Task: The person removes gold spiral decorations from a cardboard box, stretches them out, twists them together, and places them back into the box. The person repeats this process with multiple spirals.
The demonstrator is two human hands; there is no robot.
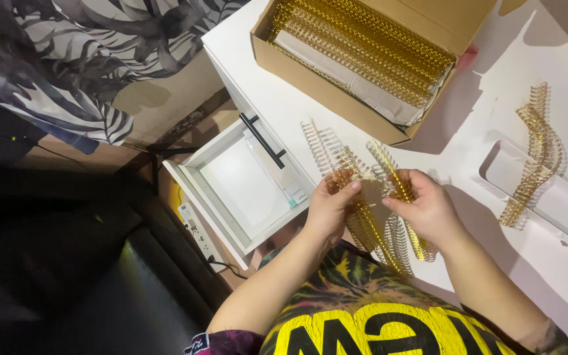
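Observation:
My left hand point(332, 209) grips one end of a bunch of gold wire binding coils point(361, 220) over the white table's near edge. My right hand point(426, 207) pinches another gold coil point(399, 187) beside it, fingers curled round the wire. More coils point(323, 146) lie loose on the table just beyond my hands. An open cardboard box point(336, 79) packed with several rows of gold coils stands at the far side.
A white table point(488, 98) carries a white tray point(563, 204) at the right with gold coils point(539, 154) draped over it. An open white drawer point(241, 187) with a black handle sits to the left. A patterned curtain point(67, 59) hangs at upper left.

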